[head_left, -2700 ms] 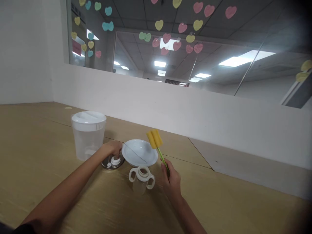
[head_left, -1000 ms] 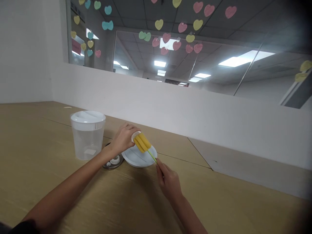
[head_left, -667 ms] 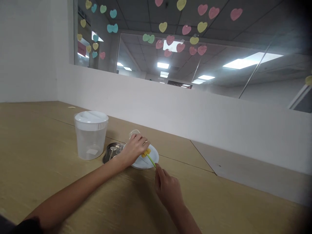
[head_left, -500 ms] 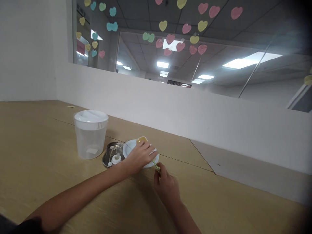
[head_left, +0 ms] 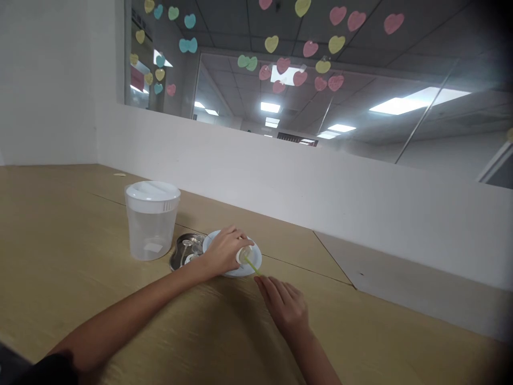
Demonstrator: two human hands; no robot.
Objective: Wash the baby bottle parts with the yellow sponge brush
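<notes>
My left hand (head_left: 225, 251) is closed around a small whitish container (head_left: 241, 255), tipped so that its round mouth faces the right hand. Most of the container's body is hidden behind the fingers. My right hand (head_left: 285, 305) pinches a thin yellow-green stick (head_left: 252, 266), whose far end reaches the container's mouth; what that end looks like I cannot tell. Under the left hand lies a pale round plate (head_left: 257, 261). Left of the plate is a metal kidney-shaped tray (head_left: 175, 261) with clear and white small parts in it, partly covered by my left forearm.
A clear plastic bucket (head_left: 150, 230) with a white lid stands left of the tray on the wooden table (head_left: 80, 256). Behind the table runs a white wall (head_left: 240, 166) with a window above it, dotted with heart-shaped paper notes.
The left hand has turned the container, and its mouth now shows toward the right hand. My right hand has shifted slightly right and down, with the stick's end at the mouth.
</notes>
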